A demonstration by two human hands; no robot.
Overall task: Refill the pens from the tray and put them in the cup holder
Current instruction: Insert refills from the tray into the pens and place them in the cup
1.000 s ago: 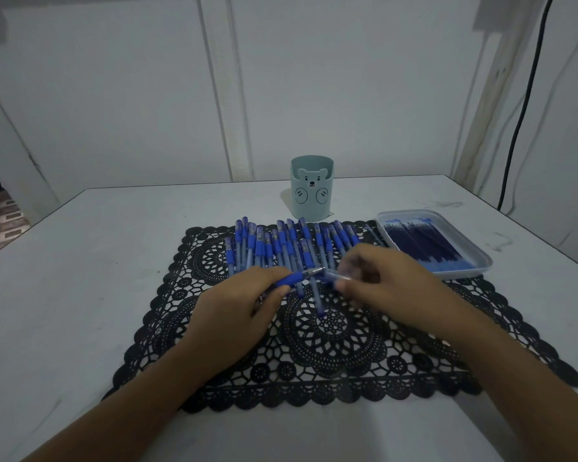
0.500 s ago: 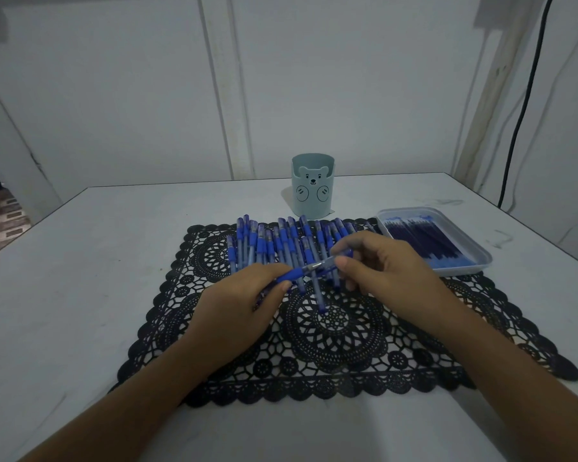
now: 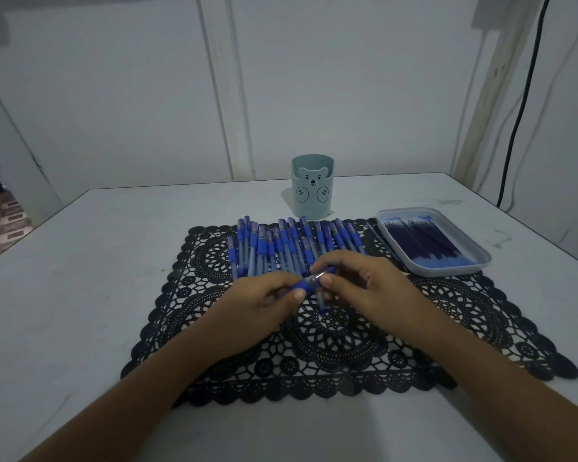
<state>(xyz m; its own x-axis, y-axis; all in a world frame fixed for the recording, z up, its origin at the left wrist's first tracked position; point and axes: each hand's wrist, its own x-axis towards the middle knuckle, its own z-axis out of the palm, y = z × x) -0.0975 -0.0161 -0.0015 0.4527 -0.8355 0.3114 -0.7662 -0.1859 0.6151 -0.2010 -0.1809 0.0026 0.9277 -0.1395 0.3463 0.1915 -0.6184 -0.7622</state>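
Both hands on one pen above mat.
Left hand (image 3: 264, 300) gripped pen (image 3: 306, 284); right hand (image 3: 357, 281) pinched its tip.

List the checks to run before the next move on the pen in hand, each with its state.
1. Left hand grips the pen by its barrel: ok.
2. Right hand pinches its tip end: ok.
3. Refills lie in the tray on the right: ok.
4. A refill seated inside the held pen: cannot tell.
5. Cup holder stands upright behind the pen row: ok.
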